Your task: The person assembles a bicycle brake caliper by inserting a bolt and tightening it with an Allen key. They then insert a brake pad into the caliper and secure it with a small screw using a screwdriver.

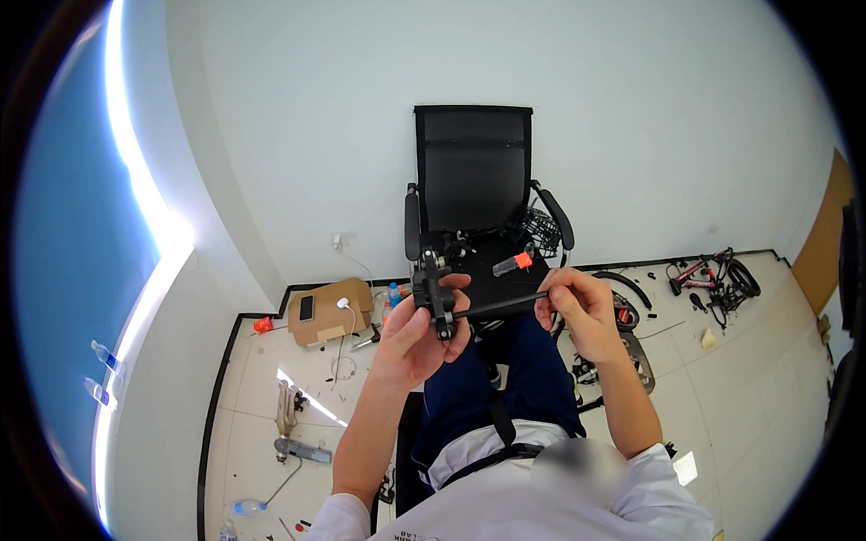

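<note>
My left hand (408, 343) is closed around a black bracket-like part (434, 293), which stands upright with several small bolts or holes along it. The exact kind of this part I cannot make out. To its right, the fingertips of my right hand (577, 311) pinch the far end of a slim dark rod (505, 305). The rod reaches back toward the part in my left hand; whether they are joined or only meet there is hidden by the fingers. Both hands are above my lap, in front of a black mesh-backed chair (474, 171).
The chair seat bears a black wire basket (539, 230), small black parts and an orange-tagged packet (514, 263). Left on the floor lie cardboard (329, 329) with a phone (307, 308), bottles (394, 293) and a metal fork-like part (286, 410). Right are a red-and-black assembly (699, 279) and a tyre (627, 287).
</note>
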Available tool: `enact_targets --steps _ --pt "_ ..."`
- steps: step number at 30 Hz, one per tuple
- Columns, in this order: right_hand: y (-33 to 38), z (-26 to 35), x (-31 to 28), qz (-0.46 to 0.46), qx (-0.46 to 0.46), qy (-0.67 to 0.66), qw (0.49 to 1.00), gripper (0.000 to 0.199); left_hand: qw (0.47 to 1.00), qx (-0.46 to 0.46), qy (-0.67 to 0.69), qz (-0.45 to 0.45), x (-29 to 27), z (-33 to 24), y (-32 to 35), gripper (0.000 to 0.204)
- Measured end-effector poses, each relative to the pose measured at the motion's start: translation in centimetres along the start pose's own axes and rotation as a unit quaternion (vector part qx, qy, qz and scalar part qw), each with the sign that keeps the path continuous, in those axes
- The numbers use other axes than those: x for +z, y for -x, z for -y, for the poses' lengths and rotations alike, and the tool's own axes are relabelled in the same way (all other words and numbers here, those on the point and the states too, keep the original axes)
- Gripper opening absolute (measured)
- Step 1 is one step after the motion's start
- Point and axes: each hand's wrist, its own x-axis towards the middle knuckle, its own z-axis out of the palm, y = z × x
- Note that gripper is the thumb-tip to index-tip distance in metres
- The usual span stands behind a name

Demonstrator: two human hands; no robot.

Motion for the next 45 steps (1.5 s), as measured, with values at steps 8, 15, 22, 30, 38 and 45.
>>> enact_targets --steps 8,15,22,30,38,45 --pt "-0.3 2.6 -0.2 0.074 -0.072 0.200 0.974 0.006 0.999 -0.031 -0.029 0.009 -1.1 -0.1 0.2 0.068" --pt "0.1 4.5 0.2 0.098 -0.302 0.423 0.848 0.022 0.990 -0.097 0.099 0.023 -2.0 0.5 0.5 0.061" --pt "0.6 7.2 0.8 0.167 -0.399 0.482 0.762 0.030 0.980 -0.103 0.169 -0.001 -0.3 0.5 1.5 0.058" --pt "0.7 8.4 1.0 0.185 -0.386 0.451 0.783 0.020 0.933 -0.204 0.294 0.037 0.0 0.6 1.2 0.060" --pt "-0.4 7.0 0.4 0.179 0.092 0.315 0.927 0.027 0.985 -0.120 -0.043 -0.113 0.2 0.8 -0.2 0.048" --pt "1.0 1.2 0.3 0.391 0.199 0.295 0.848 0.065 0.933 -0.091 -0.346 -0.038 -0.3 -0.8 -0.1 0.039"
